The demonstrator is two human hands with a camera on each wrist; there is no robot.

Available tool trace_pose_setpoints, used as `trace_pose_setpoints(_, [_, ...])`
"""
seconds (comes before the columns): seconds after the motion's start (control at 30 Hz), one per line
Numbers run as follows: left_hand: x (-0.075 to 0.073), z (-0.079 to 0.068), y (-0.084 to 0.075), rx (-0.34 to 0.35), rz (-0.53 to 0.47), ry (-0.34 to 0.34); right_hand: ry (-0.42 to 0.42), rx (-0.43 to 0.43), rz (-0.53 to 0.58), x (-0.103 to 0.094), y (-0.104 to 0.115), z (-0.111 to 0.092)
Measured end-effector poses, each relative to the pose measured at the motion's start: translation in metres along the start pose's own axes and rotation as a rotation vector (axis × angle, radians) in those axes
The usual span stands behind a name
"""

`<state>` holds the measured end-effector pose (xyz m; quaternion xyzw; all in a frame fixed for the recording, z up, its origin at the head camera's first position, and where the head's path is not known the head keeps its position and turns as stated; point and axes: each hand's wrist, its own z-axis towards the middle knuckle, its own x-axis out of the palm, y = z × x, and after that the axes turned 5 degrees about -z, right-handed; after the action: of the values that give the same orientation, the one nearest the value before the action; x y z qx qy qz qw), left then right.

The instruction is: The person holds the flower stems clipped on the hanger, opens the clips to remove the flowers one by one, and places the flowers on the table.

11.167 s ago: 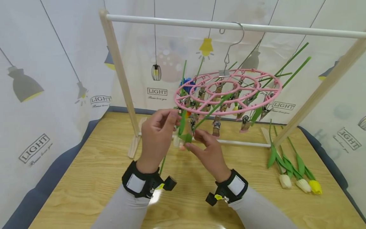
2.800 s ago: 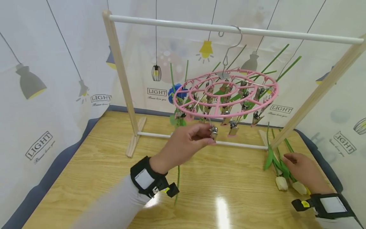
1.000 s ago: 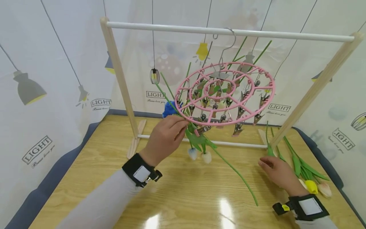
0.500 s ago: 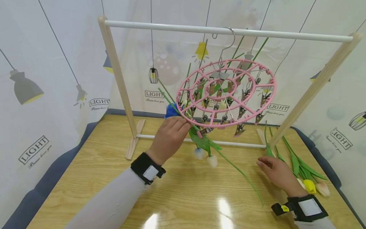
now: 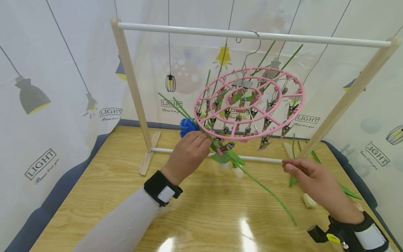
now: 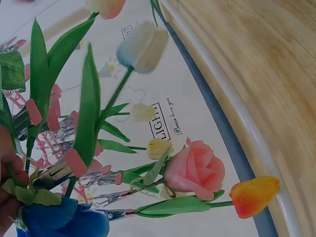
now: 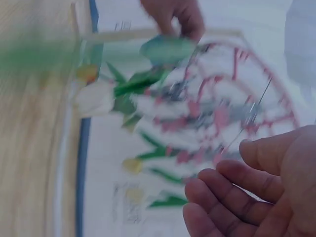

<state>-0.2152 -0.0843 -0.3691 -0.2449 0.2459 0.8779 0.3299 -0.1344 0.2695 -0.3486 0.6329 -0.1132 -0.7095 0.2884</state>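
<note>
My left hand pinches the stem of a blue rose just under its head, at the left front edge of the round pink clip hanger. In the left wrist view the blue rose lies beside the fingers. The rose's bare green stem slants down to the right. Metal clips with pink tips hang from the hanger, several gripping tulips head down. My right hand hovers above the flowers at the right, and the right wrist view shows its fingers loosely bent around nothing.
A white rail on wooden legs carries the hanger by its metal hook. Loose tulips, one of them white, lie on the table at right, partly behind the right hand. A pink rose and an orange tulip also hang there.
Both hands worked at one clip earlier. The right hand then went to the loose tulips and now has lifted away. The left hand moved to the blue rose; the hanger tilts towards me.
</note>
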Motion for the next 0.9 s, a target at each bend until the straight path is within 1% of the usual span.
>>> trace_pose_setpoints(0.17, [-0.003,-0.002,-0.003,0.004,-0.002,0.022,-0.036,-0.199,-0.081,-0.013,0.047,-0.007])
trace_pose_setpoints(0.2, [-0.004,-0.002,-0.004,0.005,-0.005,0.023,-0.042,-0.232,-0.09,-0.015,0.055,-0.007])
trace_pose_setpoints(0.27, [-0.005,-0.003,-0.005,0.009,0.003,0.025,-0.042,-0.274,-0.09,-0.014,0.068,-0.005])
trace_pose_setpoints(0.37, [-0.007,-0.003,-0.008,0.011,0.004,0.023,-0.077,-0.339,-0.087,-0.006,0.081,0.002])
trace_pose_setpoints(0.47, [-0.007,-0.005,-0.012,0.004,-0.003,0.019,-0.102,-0.386,-0.08,0.009,0.089,0.013])
trace_pose_setpoints(0.53, [-0.007,-0.006,-0.015,-0.004,-0.011,0.013,-0.108,-0.396,-0.074,0.019,0.094,0.019])
trace_pose_setpoints(0.6, [-0.007,-0.007,-0.017,-0.011,-0.019,0.006,-0.103,-0.388,-0.038,0.028,0.097,0.026])
trace_pose_setpoints(0.77, [-0.005,-0.012,-0.023,-0.018,-0.029,-0.022,-0.124,-0.329,0.04,0.043,0.104,0.041])
trace_pose_setpoints(0.9, [-0.004,-0.014,-0.027,-0.017,-0.015,-0.038,-0.133,-0.267,0.092,0.05,0.109,0.051])
